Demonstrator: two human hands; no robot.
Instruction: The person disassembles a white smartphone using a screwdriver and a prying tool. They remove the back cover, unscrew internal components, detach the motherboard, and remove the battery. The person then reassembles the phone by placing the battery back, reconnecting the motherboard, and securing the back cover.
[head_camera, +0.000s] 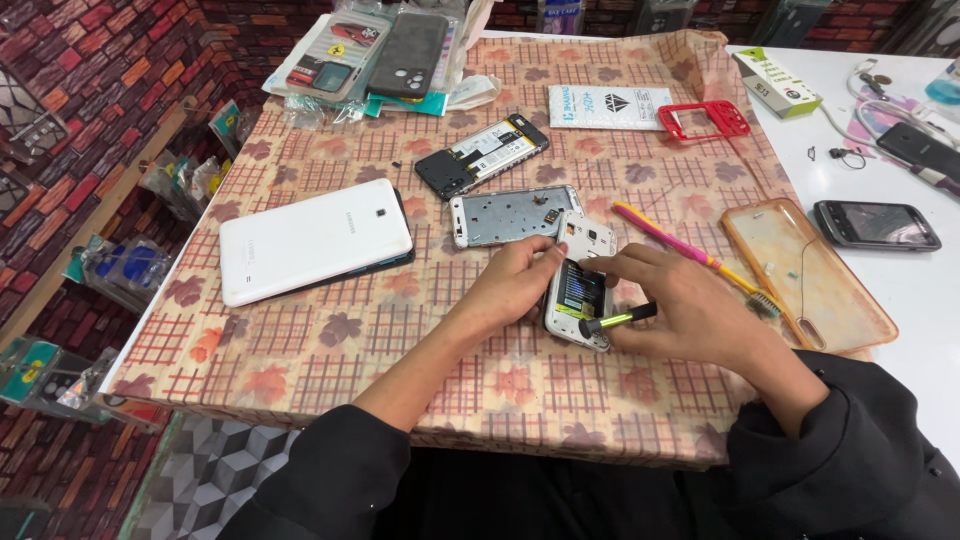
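Centrally, the left hand (515, 285) pinches the upper edge of an opened white phone (578, 282), while the right hand (680, 305) grips a small black-and-green screwdriver (615, 320) laid across its lower end. The phone lies back-up on the patterned tablecloth (330, 340), its cover off, battery and inner frame exposed. Fingers hide its right side; the screwdriver tip is hard to make out. Nearby lie a bare metal phone frame (505, 215), a pink toothbrush (690, 250) and a white tablet (315, 240)
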